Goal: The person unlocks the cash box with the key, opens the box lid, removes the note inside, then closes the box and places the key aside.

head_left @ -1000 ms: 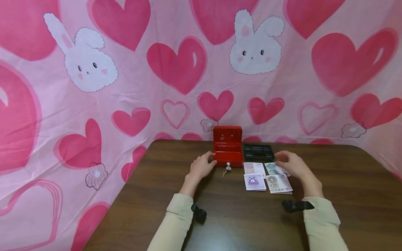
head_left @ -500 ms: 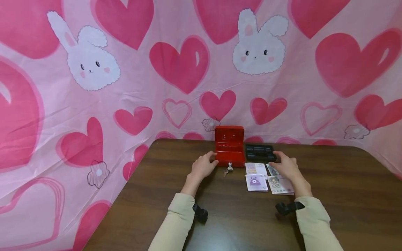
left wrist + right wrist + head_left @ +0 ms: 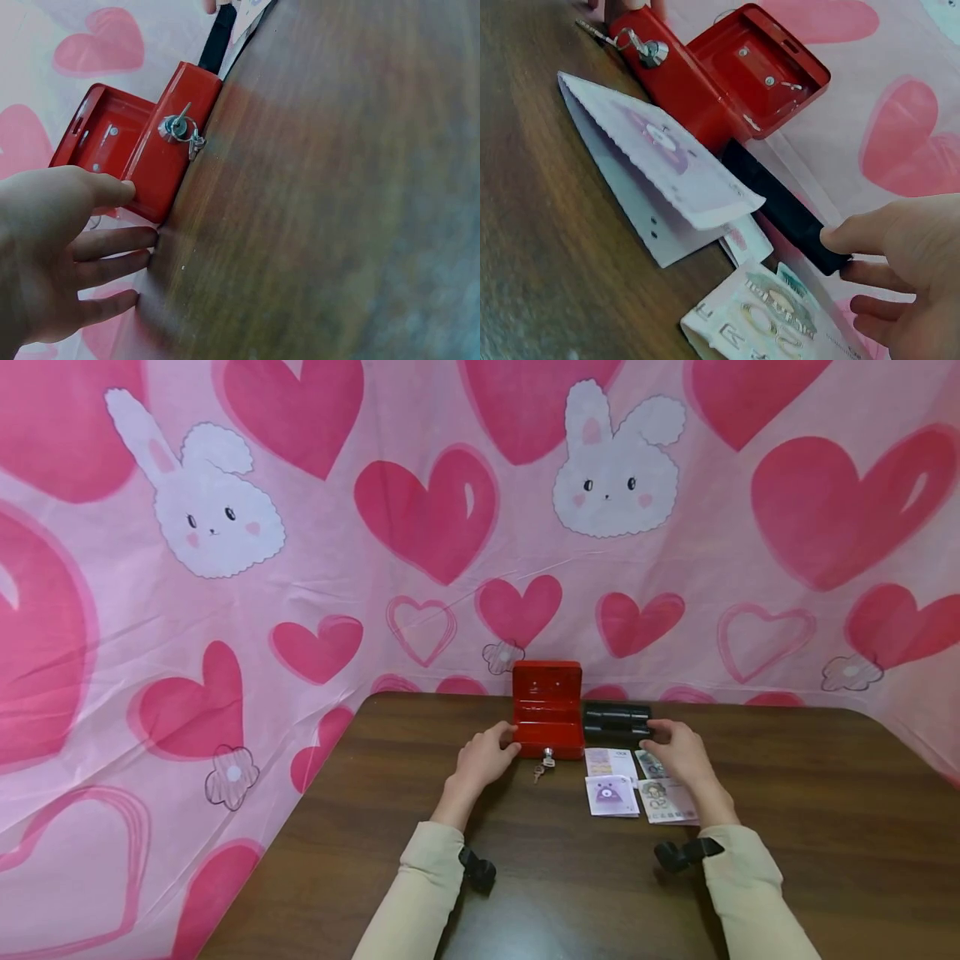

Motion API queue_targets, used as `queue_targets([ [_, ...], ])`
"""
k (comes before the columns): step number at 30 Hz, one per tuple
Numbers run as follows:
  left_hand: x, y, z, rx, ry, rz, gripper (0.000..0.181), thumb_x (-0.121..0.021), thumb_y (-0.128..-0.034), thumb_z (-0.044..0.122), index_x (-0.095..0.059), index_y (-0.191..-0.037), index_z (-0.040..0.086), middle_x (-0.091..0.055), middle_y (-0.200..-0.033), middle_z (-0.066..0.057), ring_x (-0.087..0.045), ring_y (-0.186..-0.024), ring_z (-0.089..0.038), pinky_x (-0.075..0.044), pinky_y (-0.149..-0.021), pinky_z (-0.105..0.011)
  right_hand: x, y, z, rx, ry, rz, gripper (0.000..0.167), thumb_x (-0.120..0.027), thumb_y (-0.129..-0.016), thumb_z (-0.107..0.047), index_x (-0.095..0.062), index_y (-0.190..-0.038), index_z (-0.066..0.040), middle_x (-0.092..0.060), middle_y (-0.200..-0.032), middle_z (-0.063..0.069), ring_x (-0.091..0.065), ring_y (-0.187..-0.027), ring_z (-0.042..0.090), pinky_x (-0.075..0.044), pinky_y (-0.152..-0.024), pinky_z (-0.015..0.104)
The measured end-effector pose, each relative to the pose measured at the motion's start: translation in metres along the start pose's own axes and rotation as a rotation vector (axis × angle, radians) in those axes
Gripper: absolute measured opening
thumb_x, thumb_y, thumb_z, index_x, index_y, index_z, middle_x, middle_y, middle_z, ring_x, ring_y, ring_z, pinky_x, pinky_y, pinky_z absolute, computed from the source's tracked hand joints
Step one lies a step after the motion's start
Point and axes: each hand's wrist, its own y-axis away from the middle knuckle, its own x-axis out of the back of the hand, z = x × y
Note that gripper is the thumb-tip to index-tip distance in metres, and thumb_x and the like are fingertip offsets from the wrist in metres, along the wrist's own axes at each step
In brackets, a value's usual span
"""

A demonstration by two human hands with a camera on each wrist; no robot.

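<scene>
In the head view, a red cash box (image 3: 551,740) stands with its lid up at the back of the table, keys (image 3: 539,771) hanging at its front lock. My left hand (image 3: 483,758) holds the box's left end, thumb on the front face; in the left wrist view several fingers (image 3: 112,268) extend past the side. A black compartment tray (image 3: 617,723) is right of the box. With thumb and fingers, my right hand (image 3: 678,756) pinches the tray's right end (image 3: 821,255). Folded banknotes (image 3: 611,797) lie in front of the tray, some partly under my right hand.
The brown wooden table (image 3: 375,827) ends at the back near a pink cloth (image 3: 420,635) with hearts and rabbits. Another folded banknote (image 3: 666,800) stands close below my right hand. A dark wrist camera (image 3: 477,871) sits on the left sleeve.
My right hand has moved left from beside the tray and taken hold of its right end. The tray now appears tilted, its compartments harder to see. My left hand has stayed at the box.
</scene>
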Motion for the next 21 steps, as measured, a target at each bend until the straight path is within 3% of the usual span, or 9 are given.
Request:
queue_targets([
  [6, -0.0003, -0.0001, -0.0003, 0.002, 0.009, 0.0, 0.038, -0.061, -0.0974, 0.034, -0.061, -0.134, 0.023, -0.067, -0.131, -0.005, -0.067, -0.108, -0.028, -0.052, -0.091, -0.05, -0.001, 0.0002, -0.0065, -0.031, -0.065, 0.071, 0.043, -0.066, -0.092, -0.012, -0.059, -0.127, 0.011, -0.054, -0.123, 0.036, -0.058, -0.112, 0.048, -0.045, -0.096, 0.057],
  [13, 0.0003, -0.0011, -0.001, 0.006, 0.022, -0.002, 0.039, -0.061, -0.0972, 0.034, -0.061, -0.134, 0.023, -0.067, -0.132, -0.004, -0.066, -0.109, -0.028, -0.051, -0.092, -0.05, -0.0004, -0.0011, -0.0096, -0.112, -0.137, 0.097, 0.041, -0.067, -0.093, -0.017, -0.062, -0.126, 0.007, -0.062, -0.127, 0.031, -0.06, -0.115, 0.045, -0.048, -0.093, 0.052],
  [21, -0.001, -0.0012, 0.0, 0.003, 0.006, -0.003, 0.038, -0.061, -0.0975, 0.034, -0.061, -0.133, 0.022, -0.068, -0.13, -0.004, -0.067, -0.108, -0.028, -0.052, -0.092, -0.05, 0.0019, -0.0013, -0.0057, -0.167, -0.168, 0.142, 0.041, -0.071, -0.091, -0.022, -0.067, -0.124, 0.002, -0.065, -0.126, 0.025, -0.06, -0.117, 0.039, -0.046, -0.085, 0.035],
])
